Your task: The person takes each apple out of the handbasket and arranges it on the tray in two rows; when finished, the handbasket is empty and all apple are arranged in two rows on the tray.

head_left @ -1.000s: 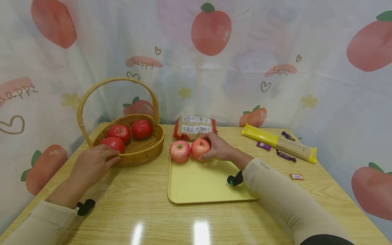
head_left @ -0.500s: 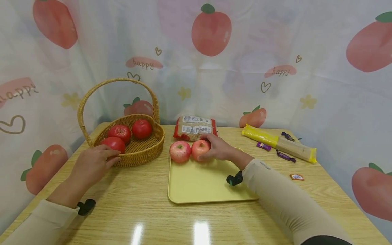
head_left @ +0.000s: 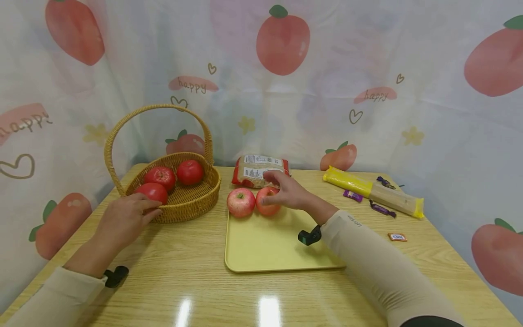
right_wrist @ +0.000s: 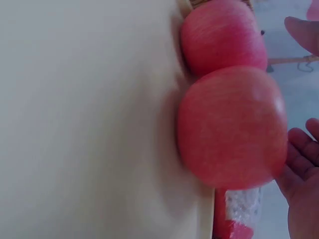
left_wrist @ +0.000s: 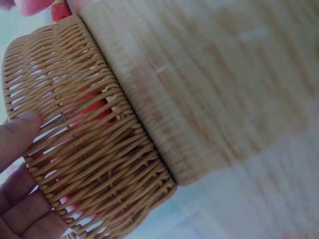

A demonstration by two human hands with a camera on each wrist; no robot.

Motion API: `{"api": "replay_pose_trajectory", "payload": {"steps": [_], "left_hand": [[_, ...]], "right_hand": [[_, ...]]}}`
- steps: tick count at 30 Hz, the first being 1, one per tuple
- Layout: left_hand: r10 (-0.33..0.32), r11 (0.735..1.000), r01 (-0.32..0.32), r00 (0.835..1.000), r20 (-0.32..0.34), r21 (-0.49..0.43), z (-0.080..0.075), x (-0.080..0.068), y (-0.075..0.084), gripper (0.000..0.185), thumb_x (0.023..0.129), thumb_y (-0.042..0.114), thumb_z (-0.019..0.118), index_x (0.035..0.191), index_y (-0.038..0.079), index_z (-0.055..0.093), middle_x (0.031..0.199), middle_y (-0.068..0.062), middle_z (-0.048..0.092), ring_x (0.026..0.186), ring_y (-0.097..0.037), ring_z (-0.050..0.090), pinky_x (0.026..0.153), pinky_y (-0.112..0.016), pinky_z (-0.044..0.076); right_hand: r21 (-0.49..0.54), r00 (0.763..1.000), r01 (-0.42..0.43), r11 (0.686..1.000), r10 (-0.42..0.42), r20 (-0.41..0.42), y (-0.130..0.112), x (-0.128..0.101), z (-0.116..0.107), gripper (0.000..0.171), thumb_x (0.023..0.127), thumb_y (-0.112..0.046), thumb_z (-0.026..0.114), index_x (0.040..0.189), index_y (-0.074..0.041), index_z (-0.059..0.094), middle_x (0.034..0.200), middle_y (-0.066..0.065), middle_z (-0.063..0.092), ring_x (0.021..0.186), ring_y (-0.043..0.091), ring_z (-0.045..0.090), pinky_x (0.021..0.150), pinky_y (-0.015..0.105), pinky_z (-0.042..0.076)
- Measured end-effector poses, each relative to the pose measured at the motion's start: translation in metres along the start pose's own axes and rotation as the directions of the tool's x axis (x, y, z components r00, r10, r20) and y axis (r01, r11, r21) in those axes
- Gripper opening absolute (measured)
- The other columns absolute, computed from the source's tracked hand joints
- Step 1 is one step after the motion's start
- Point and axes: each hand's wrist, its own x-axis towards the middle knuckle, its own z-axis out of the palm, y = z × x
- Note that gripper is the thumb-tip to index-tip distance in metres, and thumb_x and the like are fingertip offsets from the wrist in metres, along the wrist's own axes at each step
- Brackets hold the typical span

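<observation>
Head view: the left hand (head_left: 122, 220) grips the near rim of the wicker basket (head_left: 189, 210), where three red fruits (head_left: 160, 178) sit; the right hand (head_left: 291, 192), fingers parted and holding nothing, hovers just beside an apple (right_wrist: 232, 129) touching another apple (head_left: 241, 202) on the yellow tray (head_left: 278, 250).

The right hand (head_left: 291, 193) partly hides one apple (head_left: 267, 210) (the rightmost).

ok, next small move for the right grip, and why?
I'd probably lift the right grip straight up, clear of the nearest apple. The grip looks open and holds nothing, and that apple sits on the tray right beside a second apple, so a sideways exit might nudge them.
</observation>
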Motion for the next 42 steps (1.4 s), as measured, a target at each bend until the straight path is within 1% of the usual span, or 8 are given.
{"api": "replay_pose_trajectory", "payload": {"steps": [5,10,21,26,31,35,38,42], "left_hand": [[-0.009,1.0,0.009,1.0,0.016,0.012,-0.001,0.0,0.001,0.019,0.078,0.019,0.089,0.094,0.009,0.083,0.09,-0.009,0.074,0.081,-0.032,0.071,0.063,-0.051,0.055],[-0.026,1.0,0.025,0.998,0.05,0.008,-0.005,0.001,0.003,0.018,0.081,0.02,0.087,0.096,0.01,0.084,0.092,-0.008,0.075,0.084,-0.03,0.071,0.067,-0.051,0.056],[-0.042,0.999,0.043,0.996,0.074,-0.009,-0.005,0.002,0.002,0.019,0.082,0.02,0.087,0.098,0.01,0.084,0.093,-0.009,0.077,0.086,-0.032,0.072,0.069,-0.052,0.056],[-0.033,0.999,0.034,0.998,0.051,-0.024,-0.005,0.002,0.001,0.019,0.081,0.019,0.088,0.096,0.01,0.084,0.092,-0.008,0.078,0.086,-0.032,0.072,0.07,-0.052,0.057],[-0.022,0.999,0.024,0.999,0.028,-0.038,-0.003,0.001,0.0,0.018,0.08,0.019,0.088,0.095,0.01,0.084,0.092,-0.007,0.077,0.087,-0.033,0.072,0.071,-0.054,0.056],[-0.025,0.999,0.026,0.999,0.03,-0.039,-0.003,0.001,0.0,0.018,0.08,0.019,0.088,0.095,0.01,0.084,0.092,-0.008,0.077,0.087,-0.034,0.072,0.071,-0.055,0.056],[-0.035,0.999,0.037,0.999,0.04,-0.04,-0.003,0.001,0.001,0.018,0.08,0.019,0.087,0.096,0.011,0.084,0.093,-0.008,0.077,0.087,-0.034,0.072,0.071,-0.055,0.056],[-0.044,0.998,0.046,0.998,0.049,-0.035,-0.004,0.002,0.001,0.018,0.081,0.019,0.087,0.096,0.01,0.084,0.094,-0.009,0.077,0.088,-0.035,0.072,0.072,-0.056,0.056]], "right_hand": [[0.011,1.0,0.024,1.0,-0.024,-0.02,-0.013,0.006,0.004,0.088,0.085,-0.036,0.085,0.155,-0.005,0.04,0.16,0.018,0.043,0.149,0.035,0.041,0.123,0.053,0.032],[0.022,0.999,0.042,0.999,-0.042,-0.018,-0.021,0.011,0.009,0.086,0.085,-0.036,0.085,0.154,-0.008,0.041,0.159,0.018,0.045,0.148,0.034,0.044,0.123,0.05,0.034],[0.094,0.997,0.067,0.993,-0.069,0.02,-0.038,0.025,0.022,0.086,0.088,-0.032,0.084,0.157,-0.006,0.038,0.159,0.012,0.045,0.148,0.034,0.044,0.122,0.053,0.034],[0.084,0.996,0.077,0.993,-0.081,0.042,-0.05,0.032,0.027,0.084,0.088,-0.036,0.082,0.156,-0.01,0.04,0.156,0.01,0.048,0.146,0.036,0.046,0.121,0.053,0.036],[0.098,0.995,0.074,0.992,-0.08,0.057,-0.058,0.042,0.035,0.087,0.087,-0.039,0.083,0.156,-0.01,0.039,0.157,0.007,0.047,0.145,0.035,0.047,0.121,0.054,0.036],[0.076,0.995,0.071,0.995,-0.076,0.067,-0.064,0.051,0.04,0.088,0.087,-0.039,0.083,0.157,-0.01,0.038,0.157,0.006,0.047,0.143,0.03,0.049,0.12,0.05,0.039],[0.012,0.996,0.064,0.998,-0.064,0.064,-0.071,0.059,0.042,0.087,0.088,-0.041,0.081,0.157,-0.009,0.039,0.155,0.007,0.05,0.143,0.026,0.05,0.119,0.045,0.041],[-0.016,0.996,0.046,0.999,-0.045,0.071,-0.081,0.069,0.043,0.087,0.089,-0.044,0.079,0.157,-0.009,0.039,0.156,0.009,0.049,0.144,0.027,0.048,0.12,0.043,0.04]]}}
